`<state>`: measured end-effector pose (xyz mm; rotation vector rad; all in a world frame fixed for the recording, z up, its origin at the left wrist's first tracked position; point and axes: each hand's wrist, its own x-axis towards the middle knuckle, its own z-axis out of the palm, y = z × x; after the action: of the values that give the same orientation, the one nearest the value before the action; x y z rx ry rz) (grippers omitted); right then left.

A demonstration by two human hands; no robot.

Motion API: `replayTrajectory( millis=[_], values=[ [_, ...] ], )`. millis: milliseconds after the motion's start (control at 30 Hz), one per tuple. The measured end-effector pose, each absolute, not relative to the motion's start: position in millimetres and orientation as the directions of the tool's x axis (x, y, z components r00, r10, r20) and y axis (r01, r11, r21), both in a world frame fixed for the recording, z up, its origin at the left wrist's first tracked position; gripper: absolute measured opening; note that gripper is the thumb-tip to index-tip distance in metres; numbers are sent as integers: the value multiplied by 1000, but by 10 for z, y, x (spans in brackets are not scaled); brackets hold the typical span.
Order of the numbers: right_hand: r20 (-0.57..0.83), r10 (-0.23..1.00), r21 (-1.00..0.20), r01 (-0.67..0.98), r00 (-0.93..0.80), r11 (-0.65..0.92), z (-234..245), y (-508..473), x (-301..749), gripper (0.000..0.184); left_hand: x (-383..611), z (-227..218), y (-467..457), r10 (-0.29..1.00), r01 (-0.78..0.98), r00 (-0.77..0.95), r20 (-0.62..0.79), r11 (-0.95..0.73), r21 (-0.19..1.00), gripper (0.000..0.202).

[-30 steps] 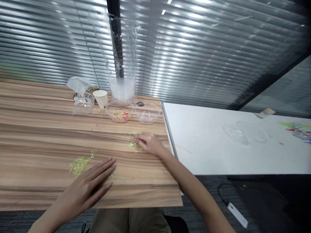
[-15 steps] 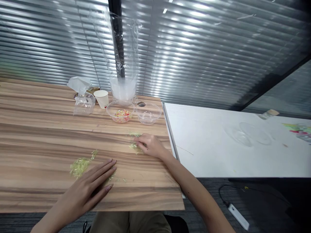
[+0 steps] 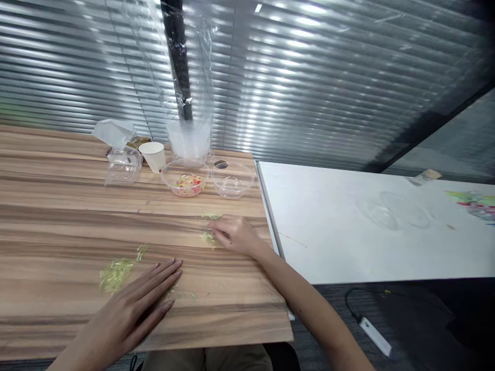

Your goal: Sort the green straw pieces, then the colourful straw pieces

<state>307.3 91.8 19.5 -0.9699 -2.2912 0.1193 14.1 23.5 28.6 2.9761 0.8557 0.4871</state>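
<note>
Nearest, the front edge of the wooden table (image 3: 232,322) ran just above the person's legs (image 3: 209,359); the left forearm crossed it. The left hand (image 3: 139,301) lay palm down near that edge, spread flat, fingers side by side and thumb apart, with a few shreds beside the fingertips. Left of it sat the larger heap of yellow-green shreds (image 3: 116,274).

Wood grain showed between the two hands. Farther out, the right hand (image 3: 234,233) was curled over a smaller patch of shreds (image 3: 209,237), thumb and forefinger tips drawn close; I could not tell whether they gripped any. To its right, a seam divided the wood from a white table (image 3: 317,221).

Beyond the right hand stood a clear bowl of coloured bits (image 3: 170,186) and a second clear bowl (image 3: 232,186); farther back were a paper cup (image 3: 153,157) and bagged stacked containers (image 3: 189,141). Slatted blinds (image 3: 309,93) closed off the far side.
</note>
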Motion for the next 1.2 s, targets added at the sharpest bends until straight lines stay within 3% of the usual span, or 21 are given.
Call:
replayTrajectory(
  millis=[433, 800, 1200],
  values=[
    [624, 651, -344, 595, -433, 726, 146, 969, 3110, 20, -35, 166, 136, 552, 551, 800, 236, -831, 76, 62],
    [609, 689, -417, 581, -393, 699, 142, 987, 3123, 23, -27, 236, 129, 509, 515, 824, 249, -856, 48, 62],
    [604, 699, -396, 617, -383, 680, 141, 1003, 3127, 22, 107, 254, 245, 487, 500, 850, 198, -866, -16, 60]
  ],
)
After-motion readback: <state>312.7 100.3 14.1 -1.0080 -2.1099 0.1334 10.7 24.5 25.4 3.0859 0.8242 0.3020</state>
